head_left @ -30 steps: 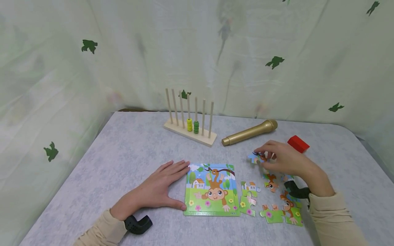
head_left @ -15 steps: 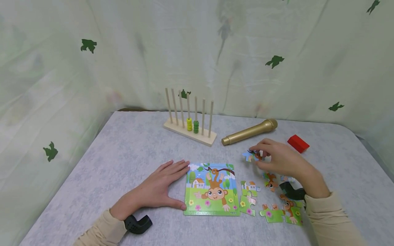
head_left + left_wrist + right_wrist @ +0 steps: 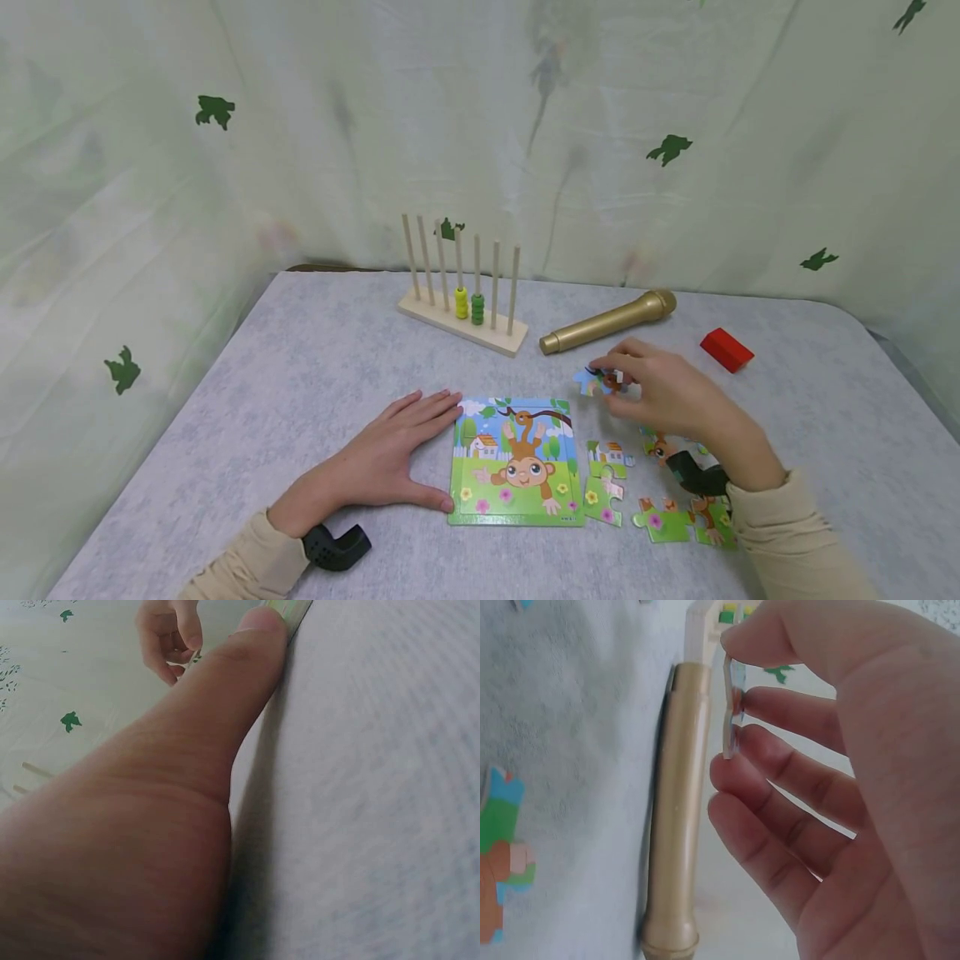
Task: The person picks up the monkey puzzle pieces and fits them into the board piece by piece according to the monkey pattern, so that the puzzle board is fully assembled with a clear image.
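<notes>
- On the table [image 3: 337, 358], front & centre: monkey puzzle board [image 3: 517, 471], lying flat.
- L hand [image 3: 393, 454]: fingers straight & spread, thumb + fingertips at board's L edge.
- R hand [image 3: 671, 392]: thumb & fingers pinching a puzzle pc [image 3: 589, 382] (mostly blue, w/ some brown), held up near board's top R corner.
- Loose pcs [image 3: 663, 525]: R of board, some partly hidden by R arm.
- Further back: peg rack [image 3: 450, 319] w/ yellow + green beads [image 3: 477, 309], gold mic [image 3: 607, 322], red block [image 3: 727, 350].
</notes>
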`<state>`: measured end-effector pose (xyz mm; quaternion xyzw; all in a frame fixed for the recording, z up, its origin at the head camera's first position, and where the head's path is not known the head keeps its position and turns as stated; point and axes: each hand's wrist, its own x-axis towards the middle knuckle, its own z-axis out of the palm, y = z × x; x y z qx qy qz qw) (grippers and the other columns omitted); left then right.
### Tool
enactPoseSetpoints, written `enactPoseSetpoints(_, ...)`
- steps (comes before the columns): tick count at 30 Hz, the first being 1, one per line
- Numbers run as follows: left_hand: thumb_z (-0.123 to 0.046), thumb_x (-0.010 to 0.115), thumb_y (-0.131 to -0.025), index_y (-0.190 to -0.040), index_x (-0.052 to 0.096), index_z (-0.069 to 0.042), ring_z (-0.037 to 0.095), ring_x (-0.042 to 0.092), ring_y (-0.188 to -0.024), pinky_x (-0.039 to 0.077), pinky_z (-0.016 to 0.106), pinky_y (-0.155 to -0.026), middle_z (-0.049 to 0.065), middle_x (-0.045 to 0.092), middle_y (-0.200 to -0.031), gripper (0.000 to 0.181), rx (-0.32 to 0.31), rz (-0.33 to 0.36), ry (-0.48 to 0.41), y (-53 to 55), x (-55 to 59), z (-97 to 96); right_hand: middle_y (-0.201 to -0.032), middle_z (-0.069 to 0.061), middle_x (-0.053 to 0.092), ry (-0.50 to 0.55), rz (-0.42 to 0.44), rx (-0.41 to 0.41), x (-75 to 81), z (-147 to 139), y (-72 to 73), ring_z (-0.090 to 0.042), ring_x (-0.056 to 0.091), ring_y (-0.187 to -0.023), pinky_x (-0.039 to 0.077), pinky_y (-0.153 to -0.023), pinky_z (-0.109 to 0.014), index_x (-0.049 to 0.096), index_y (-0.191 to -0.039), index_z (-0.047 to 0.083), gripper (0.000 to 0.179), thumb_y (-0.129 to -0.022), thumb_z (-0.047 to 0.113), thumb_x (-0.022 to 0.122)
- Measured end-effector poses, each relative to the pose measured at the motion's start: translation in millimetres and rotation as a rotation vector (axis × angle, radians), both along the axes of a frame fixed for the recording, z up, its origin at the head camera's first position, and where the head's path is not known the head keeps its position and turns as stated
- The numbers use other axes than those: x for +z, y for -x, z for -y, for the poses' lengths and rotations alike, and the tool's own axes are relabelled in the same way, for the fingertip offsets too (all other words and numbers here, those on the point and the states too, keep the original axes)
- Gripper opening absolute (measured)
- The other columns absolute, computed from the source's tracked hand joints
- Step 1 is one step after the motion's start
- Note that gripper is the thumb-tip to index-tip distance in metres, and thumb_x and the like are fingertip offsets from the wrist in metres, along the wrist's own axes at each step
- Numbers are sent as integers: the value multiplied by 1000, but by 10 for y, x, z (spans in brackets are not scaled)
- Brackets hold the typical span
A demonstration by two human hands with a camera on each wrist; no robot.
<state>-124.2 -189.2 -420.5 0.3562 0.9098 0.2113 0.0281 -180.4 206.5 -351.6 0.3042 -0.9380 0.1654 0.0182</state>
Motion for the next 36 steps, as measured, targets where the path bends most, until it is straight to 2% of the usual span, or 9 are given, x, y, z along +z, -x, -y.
enactPoseSetpoints(6,-83,68,-76,-162,36,-12,22,25,-158,19,49,-129,1,30,-169,116,-5,-13,-1,-5,8,-1,-111,1,66,2,-49,44,-12,91,-18,-11,59,-81,51,-65,-22,75,-122,13,36,-86,14,77)
enactPoseSetpoints(15,-83,68,-76,-162,36,-12,22,25,-158,18,51,-129,1,30,-169,115,-2,-4,1,-7,13,6,-112,1,67,17,-109,92,-82,224,-58,-12,62,-86,54,-68,-25,75,-122,15,36,-86,15,78)
enactPoseSetpoints(27,-84,67,-76,-162,34,-14,20,22,-159,16,50,-130,-1,28,-170,116,5,15,13,-9,15,1,-116,2,66,-11,-54,122,-138,379,-109,-12,62,-88,56,-73,-27,75,-123,19,34,-89,22,77)
enactPoseSetpoints(36,-84,68,-75,-163,33,-15,18,20,-159,15,48,-130,-2,26,-171,117,9,28,14,-2,15,1,-114,2,67,7,-69,186,-211,484,-127,-9,60,-85,55,-72,-26,76,-121,19,33,-88,22,79)
